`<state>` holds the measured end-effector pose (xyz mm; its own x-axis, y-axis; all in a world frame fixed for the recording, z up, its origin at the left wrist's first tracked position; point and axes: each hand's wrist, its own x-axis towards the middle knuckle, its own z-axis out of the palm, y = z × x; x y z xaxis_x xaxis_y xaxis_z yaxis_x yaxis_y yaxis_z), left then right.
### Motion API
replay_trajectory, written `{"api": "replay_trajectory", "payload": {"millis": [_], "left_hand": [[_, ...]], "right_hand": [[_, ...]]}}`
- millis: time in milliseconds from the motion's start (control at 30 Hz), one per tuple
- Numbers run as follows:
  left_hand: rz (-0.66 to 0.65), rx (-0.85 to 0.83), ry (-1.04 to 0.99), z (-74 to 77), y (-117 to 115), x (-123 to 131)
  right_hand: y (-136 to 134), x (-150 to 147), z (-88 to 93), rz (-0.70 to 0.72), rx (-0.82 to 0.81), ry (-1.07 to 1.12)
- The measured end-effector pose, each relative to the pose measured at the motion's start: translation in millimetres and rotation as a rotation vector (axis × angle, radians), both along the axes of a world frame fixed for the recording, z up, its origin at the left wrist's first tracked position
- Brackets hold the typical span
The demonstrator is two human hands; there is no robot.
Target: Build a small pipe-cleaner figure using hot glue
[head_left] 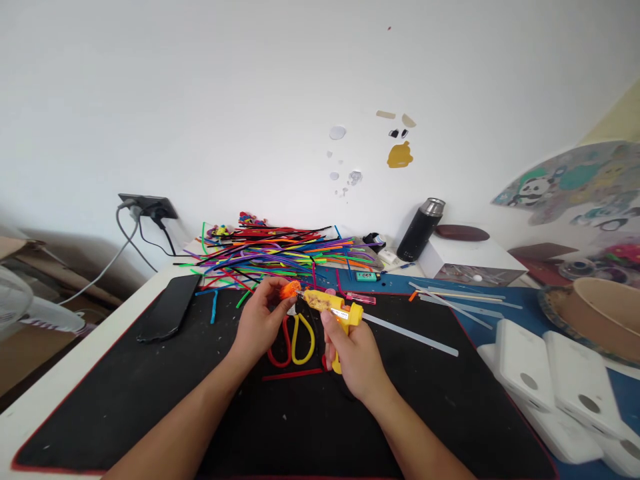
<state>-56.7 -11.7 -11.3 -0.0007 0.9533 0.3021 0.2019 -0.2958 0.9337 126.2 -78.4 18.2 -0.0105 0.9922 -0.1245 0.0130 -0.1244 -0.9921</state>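
Mid-frame, over a black mat [225, 427]: two hands, a glue gun [320, 301] and an orange piece [290, 289]

Head view: just left of centre, the left hand [263, 320] pinches the small orange piece between thumb and fingertips, leaving its right side exposed, apparently so that the nozzle can reach it. From the right, the right hand [357, 353] wraps around the gun's grip, its thumb high at the back, which seems to steady the aim. The nozzle points left at the piece; whether they touch, I cannot tell. A glue stick [415, 335] juts from the gun's rear toward the right, likely needing open space behind it.

Under and between the hands lie scissors [293, 343], red and yellow handles toward the viewer, with a red pipe cleaner [293, 375] just below; both could get in the way if the hands drop. A large heap of coloured pipe cleaners [280, 250] spreads behind, against the wall. At left lies a phone [173, 307]; upper right, a black bottle [420, 230] leans. Spare sticks [460, 297] and stacked white boxes [530, 367] crowd the right side.
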Motion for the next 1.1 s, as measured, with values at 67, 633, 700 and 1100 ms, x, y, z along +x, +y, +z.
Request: {"api": "replay_trajectory", "payload": {"millis": [67,633,700,1100], "left_hand": [[0.002,-0.004,0.013,0.3,-0.6,-0.3],[0.001,0.014,-0.037,-2.2,1.4,-1.0],[0.0,0.015,-0.047,-1.9,1.5,-0.8],[-0.025,0.016,0.0,-2.7,0.9,-1.7]], "right_hand": [[0.1,0.0,0.2,-0.003,0.002,0.001],[1.5,0.7,-5.4,-0.006,0.004,0.011],[1.7,0.8,-5.7,-0.01,0.005,0.012],[1.8,0.9,-6.3,-0.02,-0.003,0.02]]}}
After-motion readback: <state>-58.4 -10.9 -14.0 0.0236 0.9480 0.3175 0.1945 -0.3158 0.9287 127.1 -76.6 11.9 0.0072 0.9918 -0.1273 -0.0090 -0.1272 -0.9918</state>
